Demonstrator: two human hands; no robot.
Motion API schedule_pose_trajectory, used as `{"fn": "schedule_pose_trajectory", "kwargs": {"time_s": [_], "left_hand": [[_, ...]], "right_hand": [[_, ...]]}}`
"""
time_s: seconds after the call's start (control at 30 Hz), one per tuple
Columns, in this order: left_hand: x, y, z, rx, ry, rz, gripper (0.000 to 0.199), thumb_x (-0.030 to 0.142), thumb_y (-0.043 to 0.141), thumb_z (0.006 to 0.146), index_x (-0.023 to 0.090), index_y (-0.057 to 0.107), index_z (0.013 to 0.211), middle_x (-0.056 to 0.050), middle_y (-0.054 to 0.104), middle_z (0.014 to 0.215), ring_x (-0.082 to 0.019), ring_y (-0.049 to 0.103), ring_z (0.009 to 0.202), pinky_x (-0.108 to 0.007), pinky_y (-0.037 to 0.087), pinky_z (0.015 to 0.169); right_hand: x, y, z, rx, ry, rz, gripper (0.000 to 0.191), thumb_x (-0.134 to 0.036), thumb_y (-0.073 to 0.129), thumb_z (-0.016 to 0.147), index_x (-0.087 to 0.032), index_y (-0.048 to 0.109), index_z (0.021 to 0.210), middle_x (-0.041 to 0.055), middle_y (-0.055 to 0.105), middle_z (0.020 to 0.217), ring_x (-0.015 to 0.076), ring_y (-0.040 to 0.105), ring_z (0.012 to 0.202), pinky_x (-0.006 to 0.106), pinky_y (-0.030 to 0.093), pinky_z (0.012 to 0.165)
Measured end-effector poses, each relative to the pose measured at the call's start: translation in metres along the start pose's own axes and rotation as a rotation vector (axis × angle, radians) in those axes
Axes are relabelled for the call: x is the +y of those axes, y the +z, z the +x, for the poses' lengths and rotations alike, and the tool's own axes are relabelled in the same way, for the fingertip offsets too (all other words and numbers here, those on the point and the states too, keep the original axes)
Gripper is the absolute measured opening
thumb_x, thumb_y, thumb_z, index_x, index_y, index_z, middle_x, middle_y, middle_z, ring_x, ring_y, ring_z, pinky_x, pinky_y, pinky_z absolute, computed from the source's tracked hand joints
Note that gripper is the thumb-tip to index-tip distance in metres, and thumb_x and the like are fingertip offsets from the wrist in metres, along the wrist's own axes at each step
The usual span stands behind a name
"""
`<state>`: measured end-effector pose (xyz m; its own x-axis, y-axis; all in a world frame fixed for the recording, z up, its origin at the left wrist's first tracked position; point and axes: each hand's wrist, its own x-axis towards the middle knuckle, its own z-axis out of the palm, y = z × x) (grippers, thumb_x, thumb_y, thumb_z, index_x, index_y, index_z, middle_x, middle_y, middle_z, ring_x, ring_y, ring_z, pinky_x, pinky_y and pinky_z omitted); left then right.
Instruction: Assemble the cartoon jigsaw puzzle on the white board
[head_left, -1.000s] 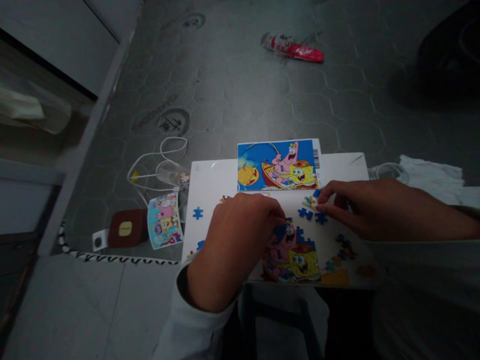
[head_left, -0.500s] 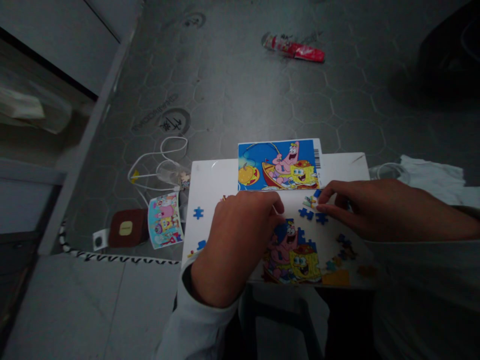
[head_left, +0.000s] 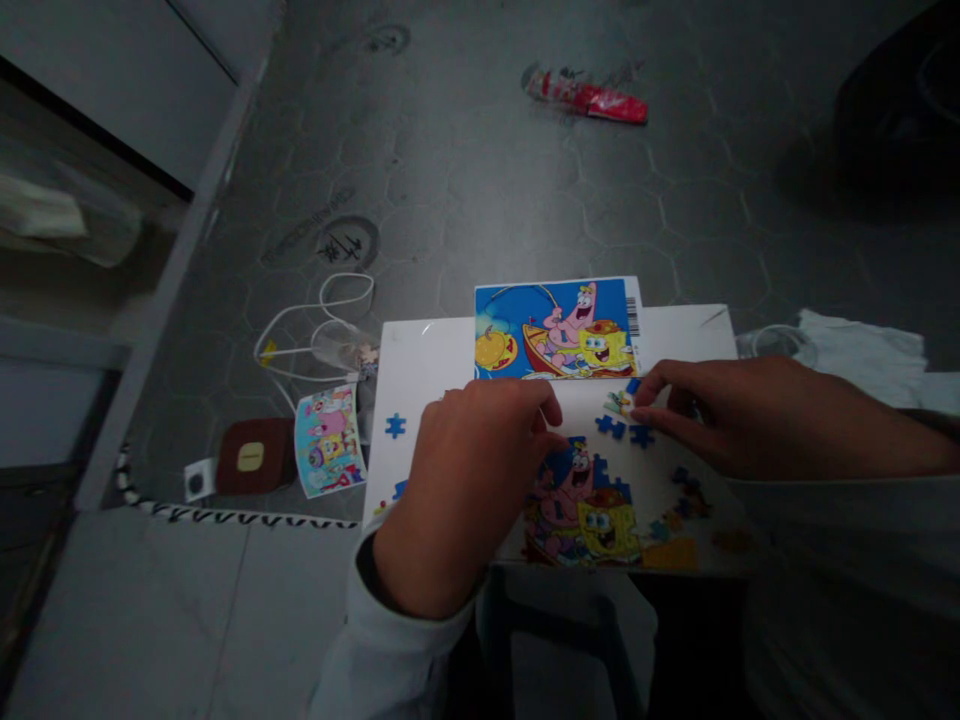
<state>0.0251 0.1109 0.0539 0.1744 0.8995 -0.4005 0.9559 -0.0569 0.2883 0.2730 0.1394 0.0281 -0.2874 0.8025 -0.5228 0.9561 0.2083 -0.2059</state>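
Note:
My left hand (head_left: pixel 480 470) hovers over the left part of a partly joined jigsaw puzzle (head_left: pixel 600 515), hiding some of it. Its thumb and index finger are curled but apart, and nothing shows between them. Beyond the joined part, my right hand (head_left: pixel 705 410) pinches at a pale puzzle piece (head_left: pixel 618 403) with thumb and fingertip. Blue loose pieces (head_left: pixel 610 427) lie just beside those fingertips. The picture card (head_left: pixel 559 330), with a pink starfish and a yellow sponge in a boat, lies at the far edge of the white board (head_left: pixel 424 360).
More loose pieces (head_left: pixel 686 490) lie at the board's right, and a blue piece (head_left: pixel 395 426) at its left. On the floor are another picture card (head_left: pixel 330 440), a brown box (head_left: pixel 255 457), a white cord (head_left: pixel 289 313), white paper (head_left: pixel 862 345) and a red wrapper (head_left: pixel 611 104).
Almost nothing differs. My left hand has shifted very slightly left, and the whole view has moved a little. My right hand stays at the pale piece.

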Motion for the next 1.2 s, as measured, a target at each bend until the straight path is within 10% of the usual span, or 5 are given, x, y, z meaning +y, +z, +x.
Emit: {"fn": "schedule_pose_trajectory", "kwargs": {"time_s": [0.77, 1.2], "left_hand": [[-0.014, -0.009, -0.003, 0.067, -0.007, 0.055, 0.013, 0.031, 0.081, 0.100, 0.034, 0.085, 0.112, -0.002, 0.089, 0.114, -0.036, 0.082, 0.105, -0.043, 0.051, 0.080], [0.005, -0.004, -0.009, -0.022, 0.023, 0.164, 0.020, 0.037, 0.086, 0.096, 0.040, 0.086, 0.115, 0.002, 0.089, 0.114, -0.033, 0.082, 0.093, -0.038, 0.044, 0.066]], "right_hand": [[-0.009, -0.009, -0.001, -0.066, 0.103, -0.055, 0.030, -0.049, 0.064, 0.102, -0.032, 0.080, 0.121, 0.0047, 0.083, 0.090, 0.0250, 0.071, 0.069, 0.037, 0.045, 0.065], [-0.038, -0.002, -0.005, -0.152, 0.010, -0.134, 0.038, -0.056, 0.061, 0.104, -0.025, 0.072, 0.085, 0.0093, 0.081, 0.085, 0.0221, 0.068, 0.068, 0.035, 0.039, 0.060]]}}
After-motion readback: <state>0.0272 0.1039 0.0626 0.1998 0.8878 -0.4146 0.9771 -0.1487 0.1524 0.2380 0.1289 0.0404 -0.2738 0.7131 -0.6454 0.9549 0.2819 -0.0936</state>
